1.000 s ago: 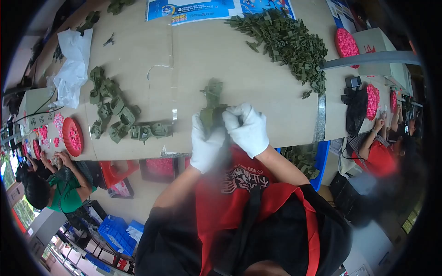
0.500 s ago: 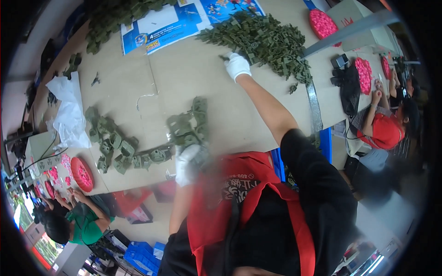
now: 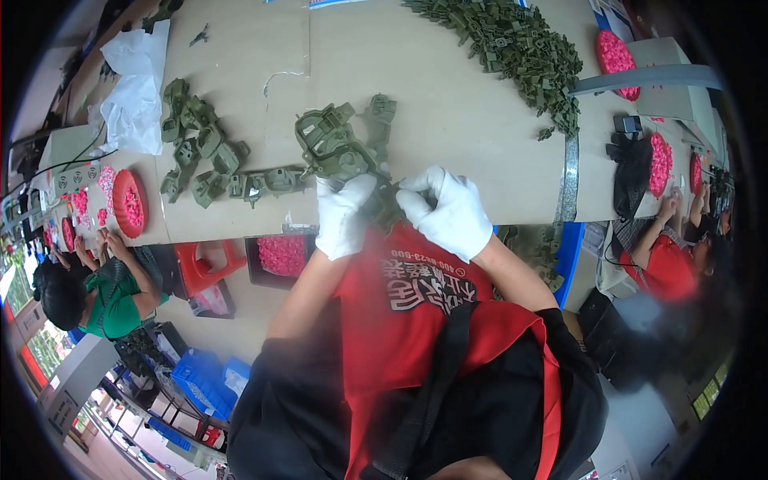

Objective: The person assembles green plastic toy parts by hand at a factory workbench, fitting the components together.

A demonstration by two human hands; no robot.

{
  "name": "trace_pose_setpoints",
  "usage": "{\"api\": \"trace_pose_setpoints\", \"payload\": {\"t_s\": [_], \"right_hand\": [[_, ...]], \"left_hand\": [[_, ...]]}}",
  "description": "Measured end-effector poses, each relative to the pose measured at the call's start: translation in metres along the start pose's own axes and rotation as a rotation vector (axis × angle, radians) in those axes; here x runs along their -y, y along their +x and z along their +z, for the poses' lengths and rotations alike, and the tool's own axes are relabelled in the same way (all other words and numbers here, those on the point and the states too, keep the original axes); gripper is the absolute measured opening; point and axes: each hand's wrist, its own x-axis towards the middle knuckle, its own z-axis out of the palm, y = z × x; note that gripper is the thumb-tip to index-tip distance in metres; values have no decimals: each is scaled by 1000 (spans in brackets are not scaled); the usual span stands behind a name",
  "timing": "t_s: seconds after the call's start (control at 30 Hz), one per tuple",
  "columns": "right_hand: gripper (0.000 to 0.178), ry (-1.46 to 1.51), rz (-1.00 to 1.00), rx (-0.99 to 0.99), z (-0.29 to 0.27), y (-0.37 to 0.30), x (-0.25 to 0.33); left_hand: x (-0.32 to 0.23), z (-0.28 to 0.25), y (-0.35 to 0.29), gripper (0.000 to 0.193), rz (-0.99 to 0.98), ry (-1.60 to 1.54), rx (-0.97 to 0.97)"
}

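The left hand (image 3: 344, 214) grasps a cluster of green molded parts (image 3: 330, 142) at the counter's (image 3: 464, 128) near edge. The right hand (image 3: 450, 210) curls its fingers just beside; I cannot tell what they grip. A pile of small green pieces (image 3: 528, 60) lies farther from that edge, rightward.

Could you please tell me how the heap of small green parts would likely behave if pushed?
The heap of small green parts would probably spread rather than slide as one, since its many pieces look separate. Individual pieces seem unlikely to roll far, given their angular shapes, and may catch on one another where they overlap.
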Motion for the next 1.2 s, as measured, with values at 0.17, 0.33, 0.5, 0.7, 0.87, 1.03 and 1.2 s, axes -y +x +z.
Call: {"api": "trace_pose_setpoints", "payload": {"t_s": [0.17, 0.33, 0.5, 0.7, 0.87, 1.03, 1.2], "right_hand": [[15, -231, -309, -151, 18, -16, 3], [20, -247, -325, -177, 30, -24, 11], [16, 38, -165, -148, 29, -12, 8], [7, -502, -425, -64, 38, -26, 8], [12, 40, -135, 25, 19, -1, 14], [14, 218, 226, 299, 17, 17, 21], [44, 72, 306, 186, 51, 85, -60]], "left_hand": [[-11, 6, -18, 38, -56, 75, -57], [-8, -6, -25, 43, 93, 168, -9], [-12, -9, -30, 43, 73, 79, -10], [-9, -8, -25, 38, 53, 254, -67], [-21, -15, -19, 32, 14, -14, 63], [-22, -24, -8, 33, -92, -94, -11], [-23, -64, -2, 43, -67, -123, 15]]}}
